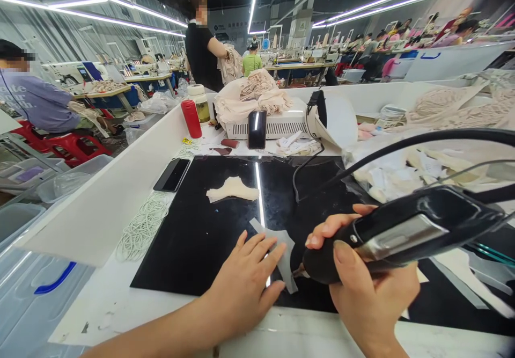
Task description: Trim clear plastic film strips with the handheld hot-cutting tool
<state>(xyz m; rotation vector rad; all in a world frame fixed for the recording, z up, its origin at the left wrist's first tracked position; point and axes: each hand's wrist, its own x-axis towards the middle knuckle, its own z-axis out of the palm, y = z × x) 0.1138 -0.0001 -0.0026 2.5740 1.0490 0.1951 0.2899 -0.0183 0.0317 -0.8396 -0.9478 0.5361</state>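
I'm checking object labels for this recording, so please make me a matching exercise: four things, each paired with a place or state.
1. left hand
2. right hand
3. cream piece
4. red bottle

A. wrapped around the black handheld tool
B. beside the white-lidded jar
C. spread, fingers over the grey piece
D. on the black mat, touched by neither hand

Pairs: 1-C, 2-A, 3-D, 4-B

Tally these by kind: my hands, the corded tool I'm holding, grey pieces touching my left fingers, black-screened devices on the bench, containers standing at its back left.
Hands: 2, left hand, right hand
Corded tool: 1
Grey piece: 1
Devices: 2, flat phone, upright device
Containers: 2, red container, lidded jar
Total: 8
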